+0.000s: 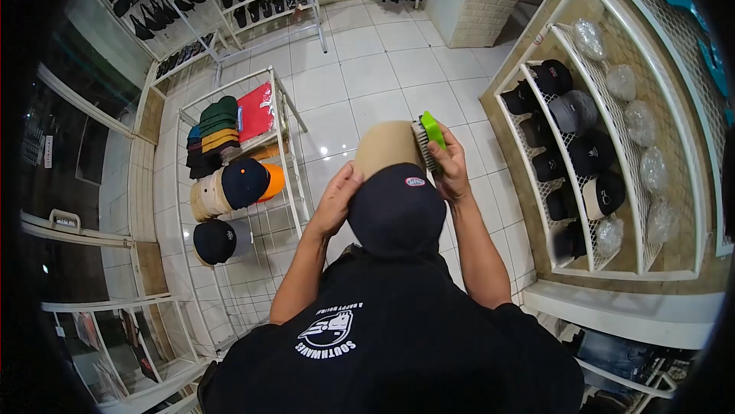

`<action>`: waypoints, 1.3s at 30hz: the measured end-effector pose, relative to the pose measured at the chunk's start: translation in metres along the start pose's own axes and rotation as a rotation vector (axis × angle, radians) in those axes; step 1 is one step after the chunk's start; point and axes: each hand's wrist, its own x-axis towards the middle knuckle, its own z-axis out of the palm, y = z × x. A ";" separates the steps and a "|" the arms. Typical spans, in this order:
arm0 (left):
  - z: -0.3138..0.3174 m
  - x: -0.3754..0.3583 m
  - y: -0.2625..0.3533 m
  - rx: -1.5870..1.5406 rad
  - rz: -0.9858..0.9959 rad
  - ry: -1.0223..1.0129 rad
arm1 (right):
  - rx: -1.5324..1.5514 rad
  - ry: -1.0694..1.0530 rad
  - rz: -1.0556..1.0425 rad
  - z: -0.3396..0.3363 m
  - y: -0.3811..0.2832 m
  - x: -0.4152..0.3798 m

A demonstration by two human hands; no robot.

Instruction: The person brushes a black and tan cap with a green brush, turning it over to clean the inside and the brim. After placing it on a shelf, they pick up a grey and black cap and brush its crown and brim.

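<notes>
A cap (398, 211) with a dark crown, a tan brim and a small oval patch is held up in front of my chest. My left hand (338, 193) grips it at the left side, where brim and crown meet. In my right hand (450, 165) is a green brush (432, 130) with pale bristles. Those bristles face the right edge of the tan brim; whether they touch it is hard to tell.
On the left, a white wire rack (295, 184) holds folded beanies (219, 127), a red packet (256, 111) and several caps (214, 242). A white wall shelf (639, 261) on the right carries dark caps and plastic-wrapped items. Tiled floor (375, 73) lies ahead.
</notes>
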 end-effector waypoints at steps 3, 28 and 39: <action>0.006 0.008 0.000 -0.041 -0.050 0.060 | -0.243 -0.093 0.000 0.009 -0.012 0.000; 0.005 0.015 0.003 -0.032 0.112 0.146 | -1.164 -0.461 -0.277 0.049 -0.038 -0.013; 0.004 0.016 0.003 -0.048 0.137 0.164 | -0.882 0.007 -0.112 0.038 -0.017 0.002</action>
